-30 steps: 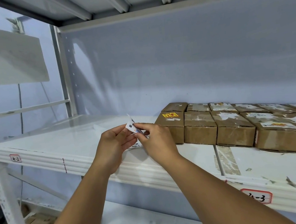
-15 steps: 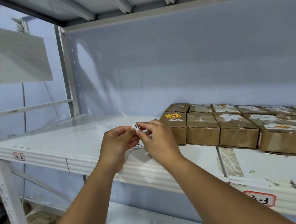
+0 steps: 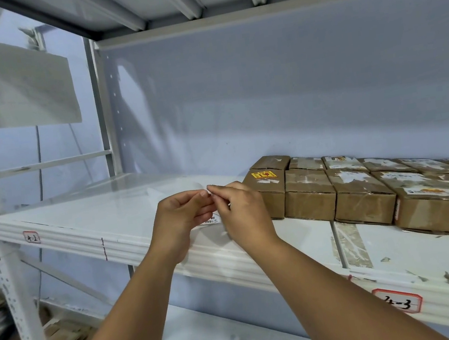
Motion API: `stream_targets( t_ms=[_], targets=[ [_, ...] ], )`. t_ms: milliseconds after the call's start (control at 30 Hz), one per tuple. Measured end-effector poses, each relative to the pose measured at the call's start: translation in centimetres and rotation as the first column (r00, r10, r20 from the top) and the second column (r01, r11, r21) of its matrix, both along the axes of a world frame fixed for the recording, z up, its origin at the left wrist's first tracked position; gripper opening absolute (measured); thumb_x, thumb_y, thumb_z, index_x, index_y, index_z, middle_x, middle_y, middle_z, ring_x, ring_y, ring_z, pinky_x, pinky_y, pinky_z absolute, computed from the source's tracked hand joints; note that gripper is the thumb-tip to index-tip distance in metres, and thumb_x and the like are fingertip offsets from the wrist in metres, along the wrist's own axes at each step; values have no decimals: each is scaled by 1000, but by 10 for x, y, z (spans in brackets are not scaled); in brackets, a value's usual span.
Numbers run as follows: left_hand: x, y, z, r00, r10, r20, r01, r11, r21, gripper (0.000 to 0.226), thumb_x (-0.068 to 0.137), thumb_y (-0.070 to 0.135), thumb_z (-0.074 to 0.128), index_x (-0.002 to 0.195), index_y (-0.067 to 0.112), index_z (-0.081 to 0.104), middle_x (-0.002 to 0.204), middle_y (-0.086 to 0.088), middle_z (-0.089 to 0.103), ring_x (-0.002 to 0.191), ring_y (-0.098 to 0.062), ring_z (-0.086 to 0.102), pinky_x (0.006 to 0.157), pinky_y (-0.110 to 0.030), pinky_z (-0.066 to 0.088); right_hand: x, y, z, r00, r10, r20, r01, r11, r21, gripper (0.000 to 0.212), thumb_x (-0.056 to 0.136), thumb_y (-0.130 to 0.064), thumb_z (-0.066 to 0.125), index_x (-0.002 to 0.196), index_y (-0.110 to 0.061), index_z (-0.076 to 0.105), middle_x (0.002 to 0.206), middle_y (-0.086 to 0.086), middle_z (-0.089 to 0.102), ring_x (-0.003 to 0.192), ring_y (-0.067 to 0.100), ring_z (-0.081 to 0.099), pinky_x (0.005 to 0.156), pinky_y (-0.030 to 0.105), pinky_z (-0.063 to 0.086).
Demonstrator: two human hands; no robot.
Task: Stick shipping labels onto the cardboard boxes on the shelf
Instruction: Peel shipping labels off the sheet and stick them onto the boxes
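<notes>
**White label pinched in both hands, brown boxes at three o'clock**

On the front lip of the white shelf (image 3: 86,216), far left, a red-bordered tag (image 3: 31,237) carries handwriting that is apparently "4-2", though it is blurred. The left hand (image 3: 181,221) has thumb and forefinger closed on the top corner of the shipping label (image 3: 213,219). The right hand (image 3: 245,217) pinches the same corner from the other side, fingertips meeting, which I judge to be the label being parted from its backing. Only a strip of it shows between the hands, hanging from twelve toward six o'clock, with barcode print too small to read.

The cardboard boxes (image 3: 364,197) lie at three o'clock from the fingers. Their row runs along the shelf and starts just beside the right hand — so that hand is the nearer one for the placing. The nearest box (image 3: 272,203) bears a yellow sticker (image 3: 263,175) with red marks that cannot be read. Boxes further along carry torn white paper. Far right, a second tag (image 3: 397,300) ends in "-3".
</notes>
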State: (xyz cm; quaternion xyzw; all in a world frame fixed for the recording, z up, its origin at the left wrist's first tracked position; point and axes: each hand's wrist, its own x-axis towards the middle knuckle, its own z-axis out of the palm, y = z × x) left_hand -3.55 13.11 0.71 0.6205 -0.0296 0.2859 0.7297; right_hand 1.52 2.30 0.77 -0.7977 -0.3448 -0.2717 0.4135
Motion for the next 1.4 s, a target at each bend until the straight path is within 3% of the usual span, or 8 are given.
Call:
stream_targets(
  t_ms=[333,933,1267,1400],
  targets=[
    [1,1,-1,1000,-12,-16,12,1000,18,13,90,5,57,87,7,70,77,-4,74,75,-15,71,65,-19,54,1,0,-1,1000,4,5,-4,1000,-8,27,95,-14,54,118,-12,67,104,12,64,94,22,60,75,8,32],
    [2,1,-3,1000,24,-17,-23,998,62,11,87,3,60,83,7,69,70,-2,72,69,-12,69,73,-25,53,3,0,-2,999,-7,42,7,1000,-1,26,94,-13,56,116,-11,68,100,14,65,92,24,61,75,10,32],
    [4,2,-4,1000,23,-9,-23,999,44,14,91,4,57,85,6,69,74,-4,73,72,-15,71,64,-20,54,4,1,-2,999,-13,47,14,1000,-13,26,94,-14,55,116,-13,68,100,13,65,92,23,61,74,8,30],
    [5,2,-5,999,44,-11,-43,997,59,12,90,6,58,85,5,69,74,-5,73,73,-16,71,70,-23,56,3,1,-2,999,-6,52,7,1000,-14,26,94,-14,55,116,-13,68,100,13,65,92,23,61,74,10,31]
  ],
)
